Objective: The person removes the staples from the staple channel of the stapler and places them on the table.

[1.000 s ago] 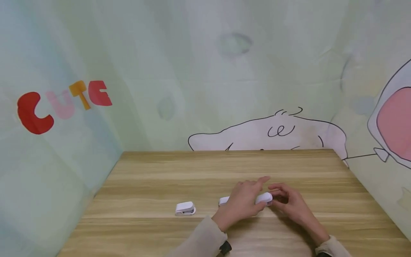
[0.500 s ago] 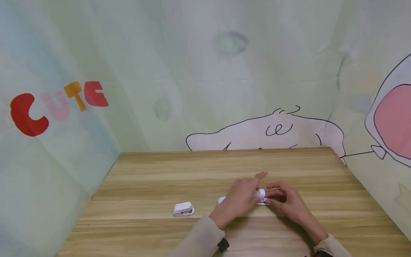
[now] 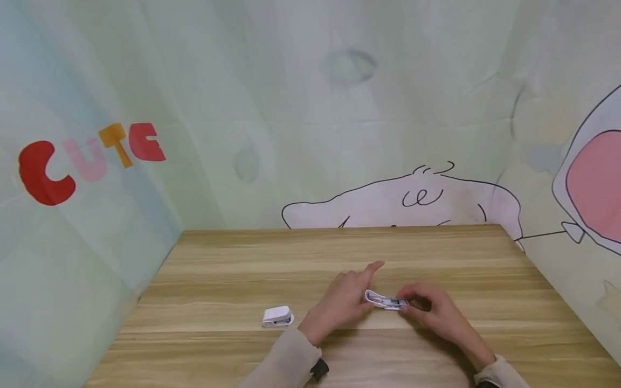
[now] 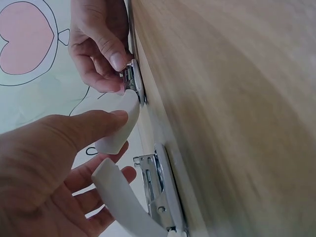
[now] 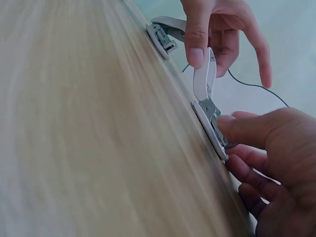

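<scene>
A small white stapler (image 3: 388, 302) lies on the table between both hands, its top cover (image 5: 200, 81) folded back to the left and its metal magazine (image 5: 211, 111) exposed. My left hand (image 3: 338, 303) pinches that cover between thumb and fingers, the index finger pointing away in the head view. My right hand (image 3: 436, 311) holds the other end of the stapler, thumb and fingers at the base and magazine. A second white stapler (image 4: 160, 197), its cover raised too, stands close beside my left hand; in the head view that hand hides it.
A third white stapler (image 3: 278, 316), cover folded over its base, lies to the left on the wood-grain table (image 3: 218, 269). Behind the table hangs a printed backdrop (image 3: 242, 108) with cartoon drawings and letters.
My left hand has moved left, swinging the stapler's cover up and back from over the magazine. My right hand has stayed at the stapler's right end. The second stapler has become hidden behind my left hand.
</scene>
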`<state>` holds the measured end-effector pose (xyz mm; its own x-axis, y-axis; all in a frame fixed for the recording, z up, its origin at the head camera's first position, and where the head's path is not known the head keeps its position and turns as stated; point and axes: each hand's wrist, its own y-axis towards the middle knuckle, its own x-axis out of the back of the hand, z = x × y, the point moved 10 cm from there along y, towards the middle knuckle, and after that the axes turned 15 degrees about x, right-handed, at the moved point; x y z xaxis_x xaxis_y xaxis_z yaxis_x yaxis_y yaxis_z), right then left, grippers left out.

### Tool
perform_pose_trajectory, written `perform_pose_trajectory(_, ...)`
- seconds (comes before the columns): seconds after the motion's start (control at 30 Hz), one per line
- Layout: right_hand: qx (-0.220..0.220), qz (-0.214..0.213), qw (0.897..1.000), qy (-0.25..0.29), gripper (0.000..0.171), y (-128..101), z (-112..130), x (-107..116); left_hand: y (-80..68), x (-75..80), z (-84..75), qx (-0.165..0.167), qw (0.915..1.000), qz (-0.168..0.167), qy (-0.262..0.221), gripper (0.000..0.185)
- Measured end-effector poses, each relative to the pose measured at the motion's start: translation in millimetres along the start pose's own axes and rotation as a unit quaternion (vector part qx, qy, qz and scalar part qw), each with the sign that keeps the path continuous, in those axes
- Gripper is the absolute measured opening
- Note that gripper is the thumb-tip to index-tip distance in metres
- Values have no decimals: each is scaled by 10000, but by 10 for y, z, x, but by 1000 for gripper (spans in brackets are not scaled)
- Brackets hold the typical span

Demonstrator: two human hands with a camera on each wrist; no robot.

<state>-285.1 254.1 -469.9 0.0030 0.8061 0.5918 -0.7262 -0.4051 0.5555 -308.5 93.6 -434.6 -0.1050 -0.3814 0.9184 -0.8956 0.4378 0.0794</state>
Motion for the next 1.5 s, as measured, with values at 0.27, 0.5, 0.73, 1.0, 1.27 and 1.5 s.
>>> perform_pose_trajectory(0.27,786,119,9939,-767,26,24,189,-45,-12,-14,6,53,10000,32,28,94)
perform_pose_trajectory(0.5,754,-89,9957,-523,25,27,188,-45,-37,-6,16,-88,9999,-57,43,94)
perform_pose_trajectory(0.73,525,-512,9967,-359,29,-19,109,-13,-63,0,14,-133,9999,-77,79,94)
perform_pose_trajectory(1.0,890,-307,9869,-1310,38,54,315,63,-50,-3,8,-155,9998,-95,124,95)
perform_pose_trajectory(1.27,1371,547,9600,-2380,44,61,473,-108,-47,8,43,-56,9999,-9,112,96)
perform_pose_trajectory(1.5,1421,265,9655,-2168,47,106,526,-60,-148,81,149,-149,9998,10,101,104)
